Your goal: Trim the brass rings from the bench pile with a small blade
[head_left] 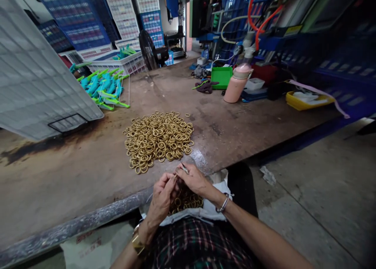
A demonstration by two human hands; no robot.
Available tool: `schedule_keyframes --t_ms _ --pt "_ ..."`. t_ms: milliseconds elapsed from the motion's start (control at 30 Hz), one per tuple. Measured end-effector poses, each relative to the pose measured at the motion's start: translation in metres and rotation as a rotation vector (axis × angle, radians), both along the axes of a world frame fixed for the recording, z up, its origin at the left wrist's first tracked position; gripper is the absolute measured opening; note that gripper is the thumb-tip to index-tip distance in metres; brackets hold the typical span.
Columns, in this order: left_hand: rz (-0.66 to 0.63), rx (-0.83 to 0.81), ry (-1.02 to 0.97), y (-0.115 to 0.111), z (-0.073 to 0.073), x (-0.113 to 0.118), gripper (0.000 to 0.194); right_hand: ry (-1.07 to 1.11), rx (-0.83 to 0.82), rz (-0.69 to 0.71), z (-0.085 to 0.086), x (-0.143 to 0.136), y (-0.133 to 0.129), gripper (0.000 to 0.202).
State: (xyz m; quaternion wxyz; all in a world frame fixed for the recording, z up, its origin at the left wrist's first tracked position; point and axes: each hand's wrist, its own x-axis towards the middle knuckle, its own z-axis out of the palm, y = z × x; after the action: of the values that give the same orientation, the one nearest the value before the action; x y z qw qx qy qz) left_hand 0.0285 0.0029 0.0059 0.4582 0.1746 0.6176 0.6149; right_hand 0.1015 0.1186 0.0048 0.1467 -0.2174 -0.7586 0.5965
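My left hand [163,194] is closed, thumb and forefinger pinched on what looks like the edge of a gold ring [175,176]. Right beside it, my right hand [192,178] is wrapped round a small metal tool [185,168], whose pointed end shows past the thumb; the rest of it is hidden. The fingertips of both hands meet above a white sack [216,208] lying open on my lap. Gold rings [190,201] fill the sack's mouth, partly covered by my hands. Just beyond, a pile of similar rings [158,138] lies on the table.
The worn table [235,132] has a metal-covered front edge. At left stand a grey crate [44,73] and a heap of turquoise-and-green plastic pieces [102,85]. Farther back are a pink bottle [235,85], a green tray [221,78], a yellow tray [308,100] and a fan [149,49].
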Motion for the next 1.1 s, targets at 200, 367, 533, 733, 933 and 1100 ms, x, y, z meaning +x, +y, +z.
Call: schedule_keyframes --t_ms 200,367,533,733,933,1100 --pt "0.066 0.026 0.000 -0.013 -0.006 -0.007 0.032 -0.183 0.452 0.058 -0.003 -0.001 -0.008 0.017" --pt "0.084 0.016 0.101 -0.013 -0.004 -0.011 0.036 -0.321 0.689 0.232 -0.002 0.000 -0.017 0.027" --pt "0.099 -0.010 0.130 -0.014 0.000 -0.012 0.034 -0.369 0.737 0.237 -0.001 -0.004 -0.020 0.029" --pt "0.107 -0.019 0.183 -0.015 -0.003 -0.012 0.031 -0.451 0.746 0.215 -0.003 -0.006 -0.022 0.028" --pt "0.090 0.004 0.296 -0.018 -0.011 -0.014 0.030 -0.501 0.758 0.238 -0.001 -0.008 -0.024 0.027" --pt "0.069 0.012 0.415 -0.020 -0.015 -0.016 0.030 -0.547 0.757 0.265 -0.001 -0.009 -0.025 0.024"
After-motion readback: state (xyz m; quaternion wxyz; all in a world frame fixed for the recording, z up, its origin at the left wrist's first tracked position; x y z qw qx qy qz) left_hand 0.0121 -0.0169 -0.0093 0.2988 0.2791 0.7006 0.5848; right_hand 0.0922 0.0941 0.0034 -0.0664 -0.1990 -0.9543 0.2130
